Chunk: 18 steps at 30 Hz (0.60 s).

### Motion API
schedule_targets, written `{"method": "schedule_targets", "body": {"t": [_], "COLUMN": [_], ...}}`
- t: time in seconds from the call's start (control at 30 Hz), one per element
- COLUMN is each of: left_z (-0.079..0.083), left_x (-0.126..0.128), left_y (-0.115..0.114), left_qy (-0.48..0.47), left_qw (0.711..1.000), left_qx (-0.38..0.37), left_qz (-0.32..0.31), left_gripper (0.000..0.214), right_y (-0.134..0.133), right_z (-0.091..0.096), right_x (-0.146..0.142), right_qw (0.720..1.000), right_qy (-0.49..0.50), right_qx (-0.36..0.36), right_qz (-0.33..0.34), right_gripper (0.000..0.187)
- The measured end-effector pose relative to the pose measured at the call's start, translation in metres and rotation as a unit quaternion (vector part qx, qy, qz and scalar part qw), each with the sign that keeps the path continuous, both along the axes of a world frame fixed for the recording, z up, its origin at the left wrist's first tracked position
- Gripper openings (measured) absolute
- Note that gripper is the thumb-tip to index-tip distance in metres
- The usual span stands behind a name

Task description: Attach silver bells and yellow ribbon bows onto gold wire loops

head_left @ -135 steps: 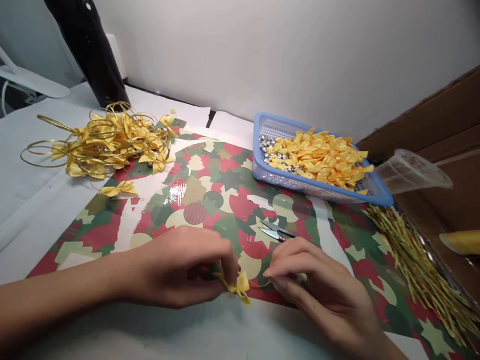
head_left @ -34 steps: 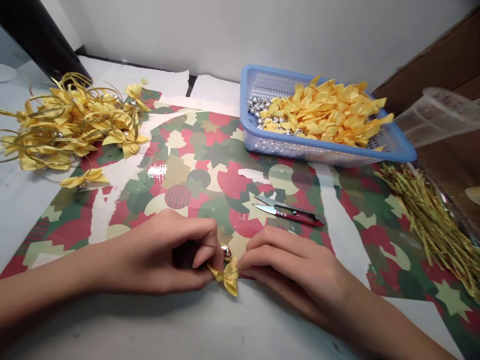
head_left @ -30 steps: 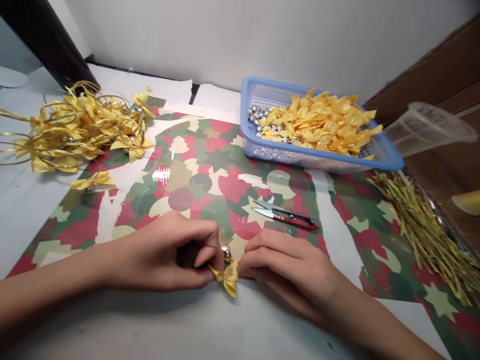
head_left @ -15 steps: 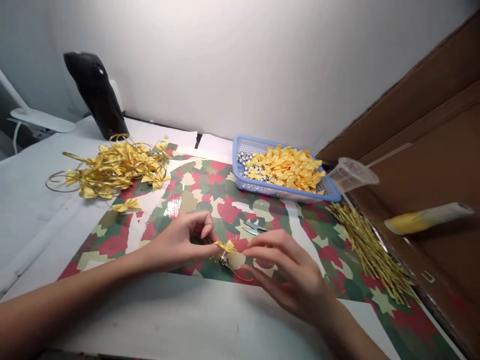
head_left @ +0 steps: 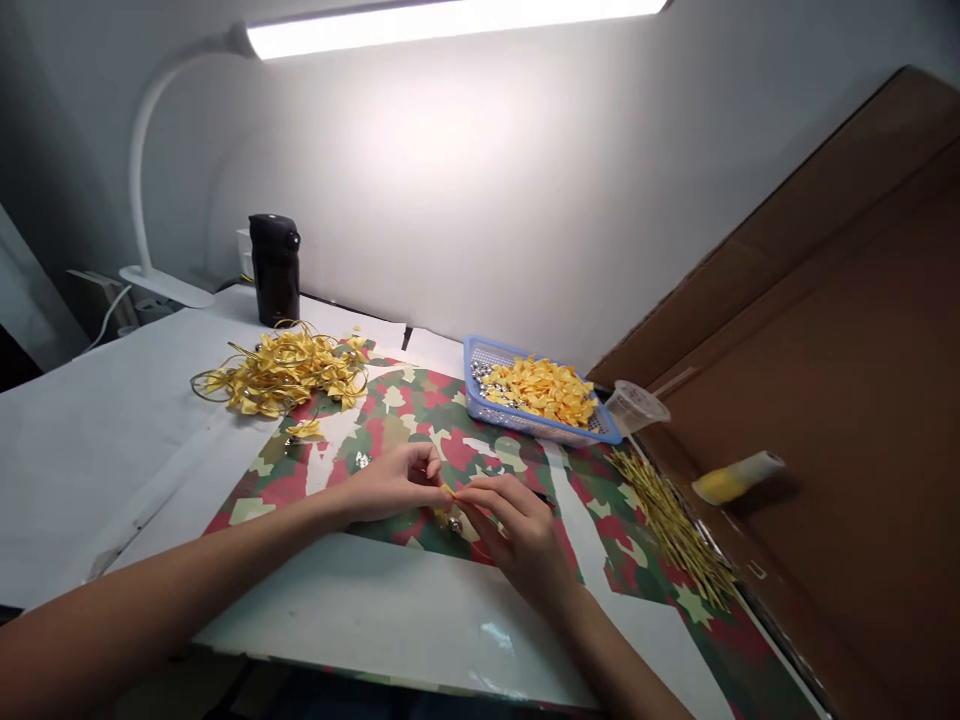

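My left hand (head_left: 394, 486) and my right hand (head_left: 517, 530) meet over the camouflage-patterned paper (head_left: 375, 420) at the table's near middle. Both pinch a small yellow ribbon bow (head_left: 448, 491) between their fingertips, and a tiny silver bell (head_left: 454, 522) hangs just below it. The fingers of both hands are closed on the bow. A pile of finished yellow bows with gold loops (head_left: 281, 367) lies to the far left. A blue basket (head_left: 480, 405) holding loose yellow bows and silver bells stands behind my hands.
A bundle of gold ties (head_left: 671, 525) lies along the right side. A clear plastic cup (head_left: 634, 407) leans beside the basket. Brown cardboard (head_left: 825, 350) walls the right. A black device (head_left: 274, 268) and a white desk lamp (head_left: 157, 290) stand at the back left.
The view has pulled back and tilted up, so the lamp and wall now show. My right hand has closed in from open beside the bow to pinching it with my left.
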<state>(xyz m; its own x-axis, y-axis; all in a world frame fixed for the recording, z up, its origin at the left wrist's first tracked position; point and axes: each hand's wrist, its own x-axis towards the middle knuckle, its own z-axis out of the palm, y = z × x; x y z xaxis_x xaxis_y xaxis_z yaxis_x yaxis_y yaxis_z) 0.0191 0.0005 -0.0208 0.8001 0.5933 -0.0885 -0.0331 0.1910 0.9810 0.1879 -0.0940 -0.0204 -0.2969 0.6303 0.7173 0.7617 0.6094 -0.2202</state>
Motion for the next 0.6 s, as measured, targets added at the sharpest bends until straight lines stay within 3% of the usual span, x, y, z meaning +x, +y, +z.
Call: {"method": "schedule_targets", "body": {"t": [0.23, 0.43, 0.6], "left_z": [0.006, 0.01, 0.024], "left_x": [-0.004, -0.004, -0.008], "left_y": [0.0, 0.0, -0.004], "left_qy": [-0.009, -0.015, -0.028], "left_qw": [0.999, 0.998, 0.996], "left_qx": [-0.028, -0.046, -0.059], "left_qz": [0.019, 0.049, 0.068], "left_gripper": [0.041, 0.045, 0.045], "right_y": [0.002, 0.004, 0.002], "right_z": [0.004, 0.021, 0.032], "right_x": [-0.013, -0.025, -0.031], "right_qw": [1.0, 0.994, 0.981], "right_qy": [0.002, 0.092, 0.161], "right_qx": [-0.002, -0.051, -0.087], "right_qz": [-0.022, -0.037, -0.066], "right_gripper": [0.015, 0.017, 0.016]}}
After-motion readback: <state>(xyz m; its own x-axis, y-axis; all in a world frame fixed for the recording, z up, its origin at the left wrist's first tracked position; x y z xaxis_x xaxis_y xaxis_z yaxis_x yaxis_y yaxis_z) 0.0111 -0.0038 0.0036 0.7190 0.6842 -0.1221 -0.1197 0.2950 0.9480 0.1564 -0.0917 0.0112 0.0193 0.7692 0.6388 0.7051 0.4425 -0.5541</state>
